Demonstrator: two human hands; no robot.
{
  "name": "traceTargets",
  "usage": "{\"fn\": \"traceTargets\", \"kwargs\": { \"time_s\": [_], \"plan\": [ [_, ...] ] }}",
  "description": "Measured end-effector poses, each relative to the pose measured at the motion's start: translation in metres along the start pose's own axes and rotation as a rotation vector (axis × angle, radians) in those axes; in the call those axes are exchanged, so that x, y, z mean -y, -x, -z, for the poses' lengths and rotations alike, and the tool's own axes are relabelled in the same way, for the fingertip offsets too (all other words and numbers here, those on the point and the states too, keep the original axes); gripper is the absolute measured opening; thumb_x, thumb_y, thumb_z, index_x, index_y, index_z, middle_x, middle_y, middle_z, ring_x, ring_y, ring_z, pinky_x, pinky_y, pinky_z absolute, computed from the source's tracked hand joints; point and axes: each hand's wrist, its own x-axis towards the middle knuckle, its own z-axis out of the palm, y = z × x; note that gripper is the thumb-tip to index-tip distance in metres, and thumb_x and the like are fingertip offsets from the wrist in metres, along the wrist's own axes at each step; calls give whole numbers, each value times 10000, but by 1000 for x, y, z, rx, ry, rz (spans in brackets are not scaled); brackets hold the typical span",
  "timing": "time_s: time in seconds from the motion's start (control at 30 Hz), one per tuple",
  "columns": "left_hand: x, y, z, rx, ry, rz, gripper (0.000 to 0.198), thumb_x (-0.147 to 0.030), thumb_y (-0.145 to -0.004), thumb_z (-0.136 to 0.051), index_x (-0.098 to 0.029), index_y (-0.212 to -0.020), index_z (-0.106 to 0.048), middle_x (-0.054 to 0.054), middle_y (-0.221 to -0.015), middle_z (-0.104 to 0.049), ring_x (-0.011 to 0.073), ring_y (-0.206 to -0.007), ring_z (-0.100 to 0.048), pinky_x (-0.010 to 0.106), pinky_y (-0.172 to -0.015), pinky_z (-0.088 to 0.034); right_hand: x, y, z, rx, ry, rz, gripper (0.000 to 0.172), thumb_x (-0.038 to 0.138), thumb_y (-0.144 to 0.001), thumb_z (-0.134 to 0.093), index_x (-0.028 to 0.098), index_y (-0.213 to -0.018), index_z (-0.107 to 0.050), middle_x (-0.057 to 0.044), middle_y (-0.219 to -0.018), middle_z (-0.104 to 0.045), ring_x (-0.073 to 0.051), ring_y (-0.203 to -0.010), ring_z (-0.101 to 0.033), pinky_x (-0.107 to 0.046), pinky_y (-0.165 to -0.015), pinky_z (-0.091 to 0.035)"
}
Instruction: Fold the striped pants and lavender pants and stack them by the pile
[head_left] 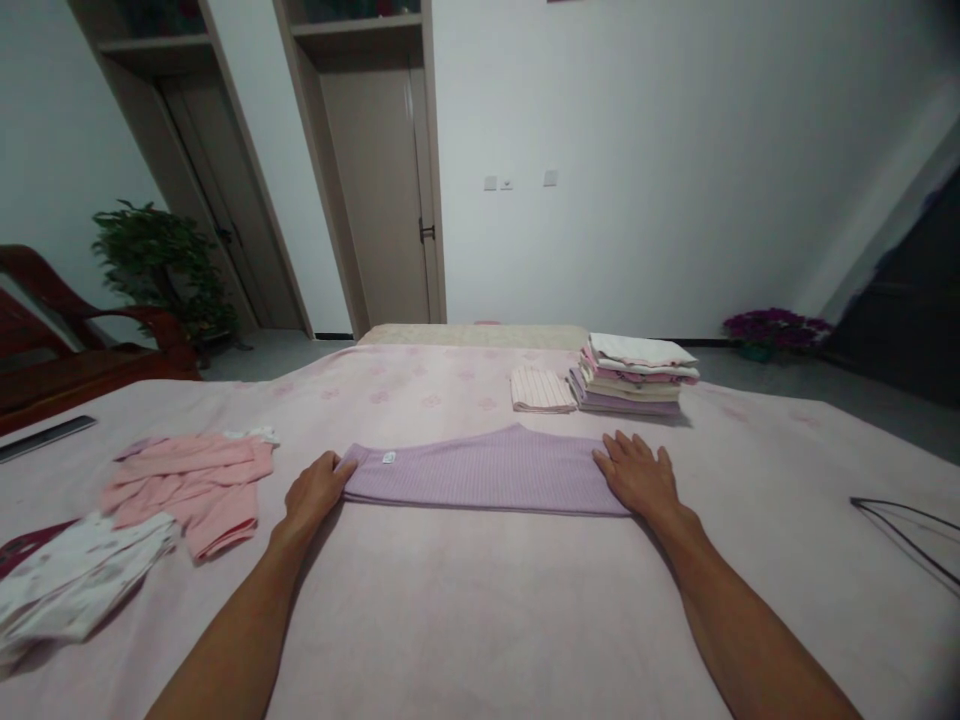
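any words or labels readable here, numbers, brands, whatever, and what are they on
None can be read: the small white tag on the lilac ribbed garment, beside the left hand, is too small and blurred to read. No other lettering shows.

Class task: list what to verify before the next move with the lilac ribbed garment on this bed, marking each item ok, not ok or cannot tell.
1. Lilac ribbed garment lying flat on the pink bedspread: ok.
2. Left hand and right hand at its opposite ends: ok.
3. White label out of sight: not ok, it shows near the left hand.
4. Salmon-pink garment apart from it: ok.
5. Stack of folded clothes upright: ok.
6. Underside of the lilac garment smooth: cannot tell, hidden from this view.
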Motion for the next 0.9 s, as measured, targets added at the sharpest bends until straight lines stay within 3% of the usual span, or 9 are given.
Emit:
{"fn": "traceTargets", "kwargs": {
  "time_s": [0.13,0.27,0.33,0.4,0.47,0.57,0.7,0.8,0.9],
  "plan": [
    [-3,-1,2,-45,236,-19,339,-530,-816,-539,-201,-769,-607,77,-795,-691,258,-766,-628,299,-634,-377,7,6,17,-160,-58,24,499,419,-1006,-365,170,-1388,-565,-138,-1526,-462,-346,-1461,-276,-612,-1173,-118],
    [-19,-3,8,-49,366,-62,350,-497,-815,-517,-171,-814,-646,57,-762,-687,212,-703,-617,272,-592,-405,35,13,44,-266,-441,158,384,324,-963,-435,153,-1207,-678,-146,-1319,-635,-304,-1286,-491,-491,-1130,-312],
    [-38,0,11,-47,420,-88,374,-502,-816,-510,-164,-869,-660,42,-760,-689,190,-668,-609,256,-563,-411,59,17,55,-154,-787,177,318,320,-928,-485,192,-1111,-710,-112,-1164,-705,-262,-1106,-603,-437,-1020,-441],
    [-64,6,13,-48,495,-125,377,-499,-806,-531,-162,-905,-669,31,-767,-696,171,-644,-604,240,-544,-411,86,24,62,75,-1166,108,293,356,-883,-567,208,-1093,-707,-95,-1040,-732,-231,-901,-657,-382,-827,-534],
    [-95,16,13,-49,596,-187,350,-477,-793,-567,-159,-890,-675,26,-744,-695,160,-620,-598,230,-533,-406,111,30,68,290,-1454,77,330,379,-859,-621,207,-1135,-681,-104,-1058,-731,-213,-840,-665,-334,-707,-547],
    [-145,36,9,-19,586,-324,283,-426,-802,-579,-170,-859,-686,20,-751,-705,154,-645,-614,223,-556,-417,141,33,77,551,-1738,64,353,428,-901,-603,197,-1167,-624,-122,-1106,-719,-200,-843,-683,-326,-705,-561],
    [-196,61,-13,59,566,-437,242,-370,-829,-579,-173,-867,-715,38,-816,-738,167,-735,-660,238,-642,-465,160,24,86,809,-1883,-28,375,525,-972,-474,195,-1118,-576,-94,-990,-717,-182,-782,-687,-331,-712,-568],
    [-214,71,-34,236,706,-480,277,-372,-848,-585,-167,-957,-735,65,-886,-753,185,-776,-691,263,-679,-509,165,16,84,826,-1809,-42,441,590,-963,-447,185,-1003,-618,-55,-800,-690,-158,-645,-631,-277,-590,-525],
    [-216,75,-46,434,903,-474,386,-377,-860,-600,-147,-1158,-692,93,-955,-753,196,-808,-711,300,-725,-552,167,16,76,668,-1717,-34,304,466,-872,-618,169,-921,-656,-38,-722,-680,-152,-591,-591,-257,-539,-476]
  ]
}}
